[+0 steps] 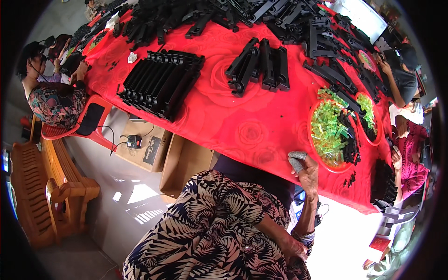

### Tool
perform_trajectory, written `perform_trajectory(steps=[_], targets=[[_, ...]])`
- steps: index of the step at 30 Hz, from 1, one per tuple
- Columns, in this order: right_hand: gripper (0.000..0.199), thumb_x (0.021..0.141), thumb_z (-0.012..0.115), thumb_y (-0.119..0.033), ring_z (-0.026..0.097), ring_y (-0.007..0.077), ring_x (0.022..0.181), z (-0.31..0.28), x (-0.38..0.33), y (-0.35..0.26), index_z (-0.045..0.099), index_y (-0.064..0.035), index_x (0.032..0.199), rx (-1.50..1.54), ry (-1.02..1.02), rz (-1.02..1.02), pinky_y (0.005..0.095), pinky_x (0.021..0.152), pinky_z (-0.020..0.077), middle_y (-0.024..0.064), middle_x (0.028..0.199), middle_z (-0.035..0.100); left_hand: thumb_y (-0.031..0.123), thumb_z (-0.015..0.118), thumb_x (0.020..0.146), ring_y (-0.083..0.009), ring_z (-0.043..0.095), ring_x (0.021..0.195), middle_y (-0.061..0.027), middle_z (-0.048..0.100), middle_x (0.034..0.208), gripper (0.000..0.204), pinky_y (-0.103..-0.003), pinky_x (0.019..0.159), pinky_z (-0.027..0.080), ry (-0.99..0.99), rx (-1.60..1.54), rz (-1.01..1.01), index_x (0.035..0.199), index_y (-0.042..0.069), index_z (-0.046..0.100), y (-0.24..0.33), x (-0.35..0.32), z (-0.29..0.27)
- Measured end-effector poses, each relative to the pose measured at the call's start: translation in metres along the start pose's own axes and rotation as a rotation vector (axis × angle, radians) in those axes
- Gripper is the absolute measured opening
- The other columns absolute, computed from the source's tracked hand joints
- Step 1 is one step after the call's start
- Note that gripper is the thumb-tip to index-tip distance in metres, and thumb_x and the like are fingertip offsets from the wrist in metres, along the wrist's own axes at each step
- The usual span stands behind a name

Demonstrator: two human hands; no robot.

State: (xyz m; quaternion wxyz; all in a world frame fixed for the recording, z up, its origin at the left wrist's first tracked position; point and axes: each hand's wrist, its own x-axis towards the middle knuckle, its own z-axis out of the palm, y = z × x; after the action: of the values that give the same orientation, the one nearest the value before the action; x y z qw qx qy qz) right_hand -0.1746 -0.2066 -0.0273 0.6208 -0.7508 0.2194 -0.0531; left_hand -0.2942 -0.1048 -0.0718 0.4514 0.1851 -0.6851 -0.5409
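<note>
My right hand [307, 173] is raised at the near edge of the red-covered table, just left of a red basin [311, 140] of green-yellow clear plastic pieces [329, 126]. Grey covers wrap two of its fingertips. Its fingers are bent in together; anything between them is too small to make out. Low down, my left hand [294, 248] lies across beside my right forearm, its fingers mostly hidden. Farther off on the cloth, a neat row of long black plastic parts [161, 81] sits to the left. Two smaller groups of black parts [275, 65] lie right of it.
A large heap of black parts [205, 16] covers the table's far side. Another basin [379, 133] stands at the right. People sit at the left [53, 100] and right [413, 154]. Cardboard boxes [179, 163] and a wooden bench [51, 186] are on the floor to the left.
</note>
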Motion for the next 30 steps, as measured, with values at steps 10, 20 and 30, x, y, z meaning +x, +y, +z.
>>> perform_trajectory(steps=[10,20,30], targets=[[0.015,0.089,0.069,-0.006,0.055,0.0060,0.061,-0.006,0.006,-0.006,0.069,-0.0055,0.104,-0.067,-0.108,0.001,0.0217,0.050,0.0428,-0.0008,0.077,0.065,0.012,0.075,0.066,-0.0208,0.060,0.086,-0.0113,0.061,0.091,0.037,-0.035,0.073,0.046,-0.012,-0.212,-0.122,0.097,0.002,0.056,0.028,0.001,-0.016],[0.018,0.089,0.068,-0.003,0.056,0.0057,0.059,-0.010,0.009,0.002,0.070,-0.0040,0.106,-0.031,-0.113,-0.016,0.0214,0.049,0.0439,0.0007,0.078,0.068,0.011,0.075,0.070,-0.0191,0.059,0.076,-0.0079,0.061,0.081,0.026,-0.034,0.067,0.047,-0.122,-0.233,-0.247,0.087,0.001,0.058,0.058,-0.004,-0.031],[0.020,0.088,0.065,0.003,0.061,0.0075,0.069,-0.007,0.004,0.016,0.068,0.0000,0.107,-0.071,-0.028,-0.059,0.0234,0.058,0.0491,0.0027,0.094,0.070,0.016,0.062,0.087,-0.0377,0.057,0.091,-0.0165,0.057,0.097,0.024,-0.050,0.067,0.049,1.080,1.163,-0.303,0.107,0.010,0.050,0.153,-0.135,-0.171]])
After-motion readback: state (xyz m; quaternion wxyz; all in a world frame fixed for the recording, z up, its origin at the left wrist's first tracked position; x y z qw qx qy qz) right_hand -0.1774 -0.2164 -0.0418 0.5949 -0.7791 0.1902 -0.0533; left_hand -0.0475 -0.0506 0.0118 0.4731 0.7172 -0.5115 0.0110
